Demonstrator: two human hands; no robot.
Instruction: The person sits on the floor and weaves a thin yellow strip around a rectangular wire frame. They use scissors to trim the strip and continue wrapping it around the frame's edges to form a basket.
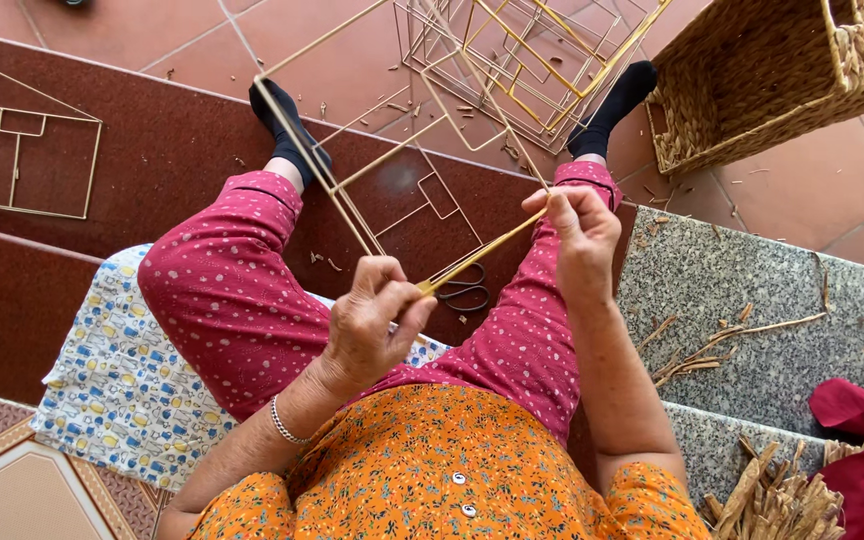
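Straw strip (482, 252) runs diagonal, pinched betw left grip (372, 325) & right grip (582, 235).

1. The terracotta tile floor (352, 60) carries a stack of wire frames (522, 50) and a woven basket (752, 80).
2. The granite step (732, 290) holds loose dried straw strands (712, 345) near its middle.
3. The red step (152, 160) bears black scissors (464, 290).

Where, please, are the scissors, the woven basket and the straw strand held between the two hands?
scissors (464, 290), head view, on the dark handle loops.
woven basket (752, 80), head view, on its side wall.
straw strand (482, 252), head view, on its middle, between the hands.
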